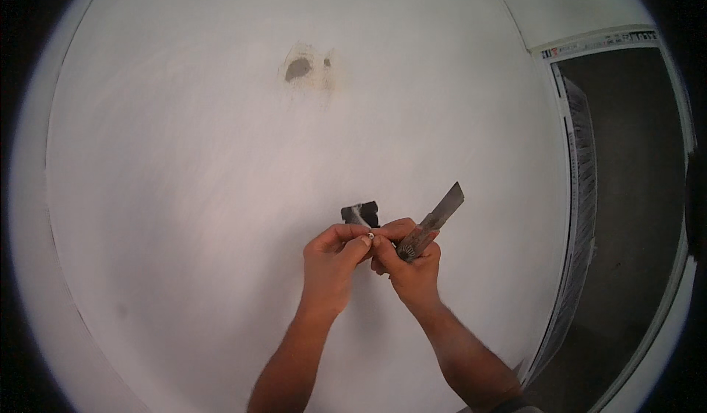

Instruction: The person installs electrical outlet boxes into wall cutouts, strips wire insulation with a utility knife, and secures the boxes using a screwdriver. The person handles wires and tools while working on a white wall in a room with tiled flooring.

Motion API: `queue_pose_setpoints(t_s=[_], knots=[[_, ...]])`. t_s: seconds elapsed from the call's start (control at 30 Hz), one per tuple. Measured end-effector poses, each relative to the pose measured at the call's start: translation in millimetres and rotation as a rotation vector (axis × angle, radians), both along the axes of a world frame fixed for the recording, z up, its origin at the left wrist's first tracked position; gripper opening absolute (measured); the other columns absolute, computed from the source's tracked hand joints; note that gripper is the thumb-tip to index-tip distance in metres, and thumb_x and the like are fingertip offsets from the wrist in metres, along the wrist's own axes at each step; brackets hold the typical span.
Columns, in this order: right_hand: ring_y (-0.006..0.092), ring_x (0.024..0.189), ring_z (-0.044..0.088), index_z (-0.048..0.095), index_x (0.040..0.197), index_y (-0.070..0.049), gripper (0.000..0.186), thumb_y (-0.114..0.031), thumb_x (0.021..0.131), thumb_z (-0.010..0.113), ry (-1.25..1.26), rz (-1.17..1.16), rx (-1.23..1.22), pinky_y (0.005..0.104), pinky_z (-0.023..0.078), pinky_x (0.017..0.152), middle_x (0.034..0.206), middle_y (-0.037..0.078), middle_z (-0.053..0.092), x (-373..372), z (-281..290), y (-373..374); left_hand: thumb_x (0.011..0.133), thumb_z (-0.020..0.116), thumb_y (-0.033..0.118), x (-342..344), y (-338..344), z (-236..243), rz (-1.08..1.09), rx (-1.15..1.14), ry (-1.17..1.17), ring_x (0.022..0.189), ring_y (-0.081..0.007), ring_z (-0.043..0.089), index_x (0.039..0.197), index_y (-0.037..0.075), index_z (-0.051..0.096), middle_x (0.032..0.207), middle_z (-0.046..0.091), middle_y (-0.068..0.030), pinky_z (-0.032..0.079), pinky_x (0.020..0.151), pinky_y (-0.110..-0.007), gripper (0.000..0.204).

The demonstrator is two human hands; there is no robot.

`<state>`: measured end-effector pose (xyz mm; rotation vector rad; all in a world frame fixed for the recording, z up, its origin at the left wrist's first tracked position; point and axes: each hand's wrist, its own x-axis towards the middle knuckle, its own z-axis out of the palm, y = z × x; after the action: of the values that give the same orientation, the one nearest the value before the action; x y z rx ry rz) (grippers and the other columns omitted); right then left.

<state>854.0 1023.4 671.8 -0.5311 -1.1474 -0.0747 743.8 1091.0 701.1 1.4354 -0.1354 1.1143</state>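
Observation:
My left hand and my right hand meet at the fingertips in front of a white wall. Between them, thumb and finger of the left pinch a tiny shiny bit, too small to name; the right fingertips touch it too. A worn utility knife rests in my right hand, its broad blade out and pointing up to the right, its round knob beside the thumb. Just above the fingertips shows a black piece with a grey smear; whether it is held or on the wall, I cannot tell.
Higher on the wall is a rough damaged spot with a grey patch, and a smaller dark mark next to it. At the right stands a doorway with a frame partly covered in printed film, and a dark opening beyond.

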Motion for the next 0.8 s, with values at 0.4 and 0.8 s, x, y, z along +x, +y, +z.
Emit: queue_pose_setpoints(t_s=[0.4,0.8], knots=[[0.0088,0.066,0.062,0.070,0.102,0.002,0.009,-0.004,0.096,0.070,-0.058,-0.086,-0.017,0.0230,0.050,0.056,0.089,0.006,0.067,8,-1,-2,0.091,0.057,-0.003,25,1,-18,-0.045,-0.072,-0.169,0.090,-0.0198,0.064,0.097,-0.001,0.062,0.103,0.066,-0.0106,0.054,0.082,-0.038,0.008],[0.0075,0.061,0.059,0.069,0.102,0.000,0.015,-0.011,0.094,0.075,0.061,-0.121,0.003,0.0226,0.046,0.050,0.077,0.004,0.066,7,3,4,0.092,0.054,-0.003,24,8,-12,0.036,0.177,-0.203,0.093,-0.0185,0.067,0.109,-0.003,0.065,0.106,0.070,-0.0116,0.056,0.087,-0.036,0.021]])
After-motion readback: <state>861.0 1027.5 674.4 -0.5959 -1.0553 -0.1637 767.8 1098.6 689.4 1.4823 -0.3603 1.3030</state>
